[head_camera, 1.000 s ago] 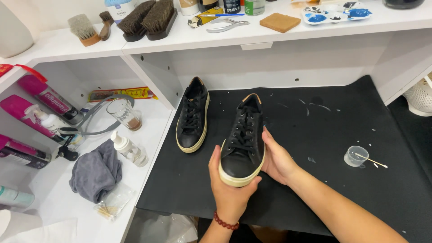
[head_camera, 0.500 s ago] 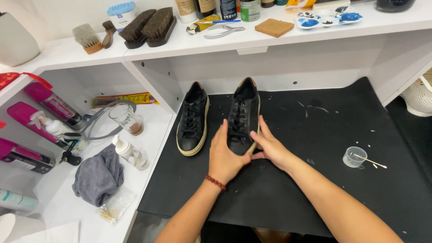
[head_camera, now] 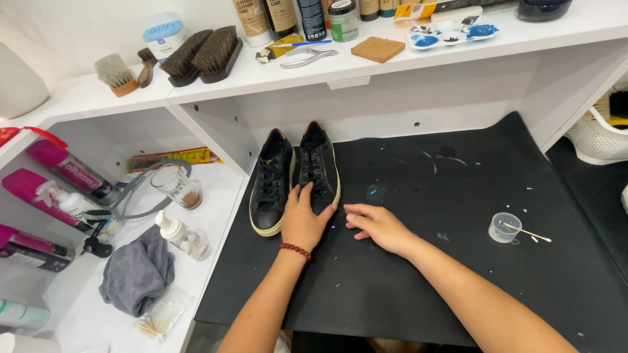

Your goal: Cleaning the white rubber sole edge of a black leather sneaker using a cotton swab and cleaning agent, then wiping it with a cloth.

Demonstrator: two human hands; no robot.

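- risk: left hand (head_camera: 302, 219) lies flat over the toe of the right-side black shoe (head_camera: 317, 167); a shove from there could knock it into the other black shoe (head_camera: 271, 180), since the 2 stand side by side, just abt touching.
- risk: paint flecks + a bluish smear (head_camera: 375, 193) sit on the black mat (head_camera: 458, 261) just beside the shoes; if still wet (can't tell), a sliding sole or palm could pick it up.
- risk: small clear cup (head_camera: 504, 227) w/ a swab stick across it sits well apart to the right; a wide sweep of the right arm could tip it.
- left fingers (head_camera: 297, 193): spread open, resting on the toe cap, not gripping.
- right hand (head_camera: 376, 225): flat on the mat, fingers loosely open, holding nothing, fingertips near the shoe's toe but apart.
- shoes: at the back-left of the worktop, toes toward the person, heels to the back wall.
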